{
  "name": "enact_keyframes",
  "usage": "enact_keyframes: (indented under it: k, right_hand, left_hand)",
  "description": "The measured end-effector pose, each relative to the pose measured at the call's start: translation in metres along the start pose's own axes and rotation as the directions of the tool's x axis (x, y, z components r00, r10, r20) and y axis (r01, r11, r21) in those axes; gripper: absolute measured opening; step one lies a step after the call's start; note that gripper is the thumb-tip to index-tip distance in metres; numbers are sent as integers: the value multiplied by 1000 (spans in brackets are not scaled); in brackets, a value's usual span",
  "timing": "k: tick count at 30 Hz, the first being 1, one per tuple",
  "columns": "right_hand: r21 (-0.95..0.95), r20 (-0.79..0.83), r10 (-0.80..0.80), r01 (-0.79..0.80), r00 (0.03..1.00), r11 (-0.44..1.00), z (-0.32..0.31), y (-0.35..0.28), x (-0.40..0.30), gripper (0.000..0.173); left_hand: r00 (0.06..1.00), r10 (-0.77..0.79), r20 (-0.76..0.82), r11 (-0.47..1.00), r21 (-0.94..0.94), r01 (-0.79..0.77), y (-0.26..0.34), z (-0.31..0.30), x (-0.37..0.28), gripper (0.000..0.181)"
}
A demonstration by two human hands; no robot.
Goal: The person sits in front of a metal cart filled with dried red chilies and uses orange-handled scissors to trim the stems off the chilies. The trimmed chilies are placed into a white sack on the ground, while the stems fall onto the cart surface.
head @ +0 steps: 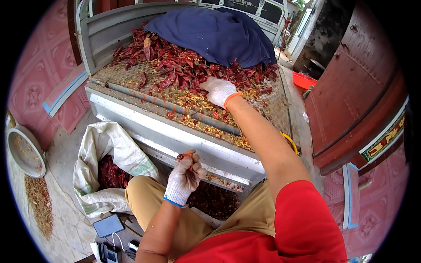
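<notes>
A heap of dried red chili peppers point(184, 69) lies on the metal bed of a truck or cart point(121, 77), partly covered by a dark blue cloth point(217, 33). My right hand point(219, 91), in a white knit glove with an orange cuff, touches the heap's near edge. Its fingertips are hidden among the peppers. Yellow chili seeds point(194, 104) are scattered around it. My left hand point(185, 177), in a white glove with a blue cuff, is raised above my lap before the bed's edge. Its fingers are closed around red chili pieces point(180, 157).
An open white woven sack point(111, 134) holding dark red chilies point(113, 174) stands left of my knee. Below the bed's edge lie more chili bits point(213, 200). A phone point(108, 226) rests at lower left. A metal basin point(26, 151) is farther left; a red basin point(303, 80) is at right.
</notes>
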State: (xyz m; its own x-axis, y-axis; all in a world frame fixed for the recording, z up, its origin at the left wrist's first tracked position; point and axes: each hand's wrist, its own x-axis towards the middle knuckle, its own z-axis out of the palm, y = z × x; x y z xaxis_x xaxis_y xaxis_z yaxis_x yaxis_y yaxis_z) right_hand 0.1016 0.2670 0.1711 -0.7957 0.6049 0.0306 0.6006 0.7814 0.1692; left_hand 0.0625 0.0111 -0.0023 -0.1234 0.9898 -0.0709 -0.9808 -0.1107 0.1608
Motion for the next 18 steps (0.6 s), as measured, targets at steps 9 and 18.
enact_keyframes:
  k: [9, 18]
  right_hand:
    - [297, -76, 16, 7, 997, 955, -15, 22, -36, 33]
    - [339, -196, 257, -181, 946, 923, -7, 37, 20, 40]
  left_hand:
    - [999, -9, 32, 1000, 3, 9, 3, -19, -1, 19]
    - [998, 44, -47, 999, -22, -45, 6, -5, -3, 19]
